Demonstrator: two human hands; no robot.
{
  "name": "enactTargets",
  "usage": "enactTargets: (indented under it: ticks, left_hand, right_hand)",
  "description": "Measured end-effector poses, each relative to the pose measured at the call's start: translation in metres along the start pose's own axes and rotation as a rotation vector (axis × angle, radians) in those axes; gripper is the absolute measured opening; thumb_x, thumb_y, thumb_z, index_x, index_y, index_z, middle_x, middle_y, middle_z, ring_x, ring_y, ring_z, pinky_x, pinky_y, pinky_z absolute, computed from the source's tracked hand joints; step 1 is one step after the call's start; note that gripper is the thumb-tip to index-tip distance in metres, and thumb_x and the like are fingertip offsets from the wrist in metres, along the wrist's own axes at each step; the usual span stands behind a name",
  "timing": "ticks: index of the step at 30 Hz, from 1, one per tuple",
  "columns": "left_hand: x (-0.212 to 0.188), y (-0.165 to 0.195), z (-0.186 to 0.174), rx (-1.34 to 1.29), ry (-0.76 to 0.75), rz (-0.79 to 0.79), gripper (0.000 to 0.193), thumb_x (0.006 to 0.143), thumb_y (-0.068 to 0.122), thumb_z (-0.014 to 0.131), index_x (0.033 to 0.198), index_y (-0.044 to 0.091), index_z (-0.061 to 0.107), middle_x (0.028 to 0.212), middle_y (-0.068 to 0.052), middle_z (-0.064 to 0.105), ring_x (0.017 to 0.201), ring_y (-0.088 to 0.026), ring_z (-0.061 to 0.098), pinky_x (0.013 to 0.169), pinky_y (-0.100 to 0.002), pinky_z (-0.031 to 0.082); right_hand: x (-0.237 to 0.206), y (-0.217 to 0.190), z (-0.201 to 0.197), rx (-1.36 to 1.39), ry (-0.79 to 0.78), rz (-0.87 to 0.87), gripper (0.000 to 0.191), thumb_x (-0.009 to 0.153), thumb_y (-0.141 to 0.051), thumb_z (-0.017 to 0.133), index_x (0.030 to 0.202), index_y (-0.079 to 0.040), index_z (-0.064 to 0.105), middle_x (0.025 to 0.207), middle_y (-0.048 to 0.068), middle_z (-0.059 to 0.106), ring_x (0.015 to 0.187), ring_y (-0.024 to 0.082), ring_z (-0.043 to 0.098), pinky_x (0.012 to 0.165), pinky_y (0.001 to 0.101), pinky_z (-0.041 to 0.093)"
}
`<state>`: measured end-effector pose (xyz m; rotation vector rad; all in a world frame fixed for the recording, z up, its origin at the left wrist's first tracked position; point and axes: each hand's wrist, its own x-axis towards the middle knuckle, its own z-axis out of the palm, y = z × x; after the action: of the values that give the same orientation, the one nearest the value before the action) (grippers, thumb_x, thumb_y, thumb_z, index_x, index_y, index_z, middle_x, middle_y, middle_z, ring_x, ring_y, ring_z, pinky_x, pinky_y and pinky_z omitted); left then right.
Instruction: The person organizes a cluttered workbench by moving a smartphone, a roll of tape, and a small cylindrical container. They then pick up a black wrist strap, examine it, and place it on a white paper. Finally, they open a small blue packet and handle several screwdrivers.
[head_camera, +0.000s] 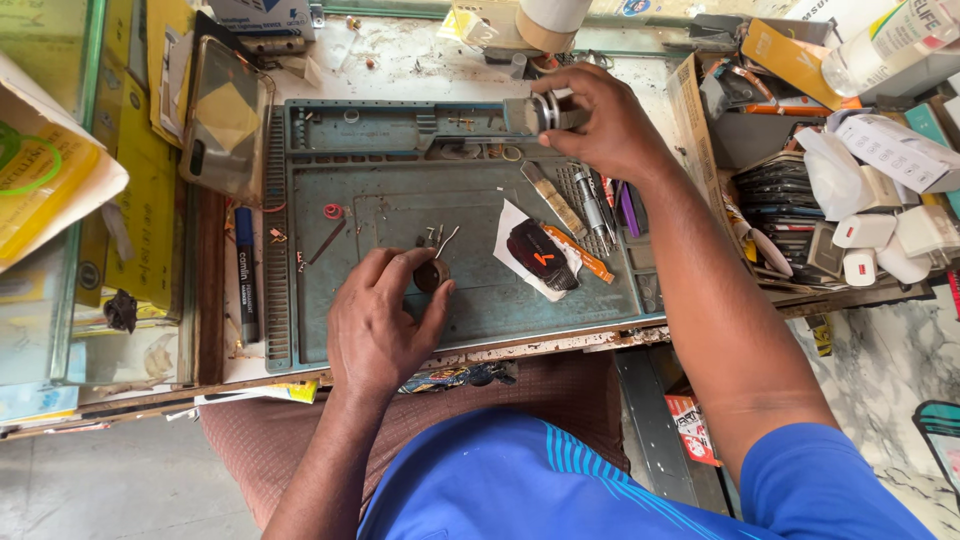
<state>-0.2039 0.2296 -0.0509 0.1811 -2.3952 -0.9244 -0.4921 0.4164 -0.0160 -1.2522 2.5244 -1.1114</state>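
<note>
On the teal work mat (400, 330), head view: left hand (378, 322) is lying palm down, wrist bent, thumb and forefinger pinching a small dark round part (432, 274) resting on the mat's middle. Right arm is stretching forward across the mat; right hand (600, 125) is curling over a small metal cylinder (545, 112) at the mat's far edge, fingers gripping it. A dark device on white paper (540, 255) is lying between the hands, beside an orange-handled tool (580, 255).
</note>
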Motion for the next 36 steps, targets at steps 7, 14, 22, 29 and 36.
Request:
enactTargets:
  ticks: [7,14,22,29,36]
  left_hand:
    - [-0.001,0.000,0.001,0.007,0.017,0.000,0.033,0.084,0.023,0.081,0.111,0.007,0.071,0.098,-0.009,0.068,0.085,-0.029,0.070,0.073,-0.042,0.055]
    - [0.000,-0.001,-0.001,0.010,0.024,-0.001,0.033,0.084,0.025,0.082,0.110,0.008,0.071,0.096,-0.009,0.068,0.084,-0.030,0.070,0.072,-0.042,0.055]
    - [0.002,-0.004,-0.002,0.003,-0.043,-0.074,0.033,0.083,0.027,0.082,0.110,0.009,0.072,0.094,-0.008,0.068,0.078,-0.027,0.070,0.070,-0.042,0.055]
    - [0.003,-0.003,-0.001,0.008,-0.024,-0.054,0.033,0.082,0.026,0.082,0.109,0.008,0.072,0.094,-0.008,0.068,0.081,-0.028,0.070,0.071,-0.042,0.055]
    - [0.005,-0.003,-0.003,0.005,-0.029,-0.059,0.033,0.082,0.027,0.082,0.108,0.009,0.073,0.093,-0.008,0.069,0.081,-0.028,0.071,0.071,-0.042,0.056]
  right_hand:
    - [0.028,-0.007,0.042,-0.093,-0.091,-0.239,0.052,0.085,-0.005,0.088,0.131,-0.010,0.064,0.133,0.009,0.061,0.129,0.027,0.063,0.110,0.0380,0.053]
    - [0.038,-0.018,0.052,0.246,-0.210,0.058,0.046,0.088,-0.017,0.079,0.127,-0.010,0.057,0.129,0.011,0.061,0.100,0.021,0.076,0.077,0.0308,0.064]
    - [-0.020,-0.023,0.028,0.286,-0.264,0.129,0.046,0.087,-0.011,0.082,0.130,-0.012,0.065,0.120,0.010,0.072,0.105,0.017,0.073,0.092,0.0319,0.063]
    - [-0.024,-0.023,0.062,0.503,-0.507,0.178,0.051,0.086,-0.005,0.077,0.134,-0.016,0.065,0.127,0.006,0.071,0.119,0.019,0.067,0.104,0.0378,0.055]
    - [-0.011,-0.014,0.027,-0.004,-0.481,0.022,0.044,0.088,-0.003,0.070,0.131,-0.016,0.068,0.135,0.007,0.063,0.122,0.022,0.063,0.098,0.0348,0.058]
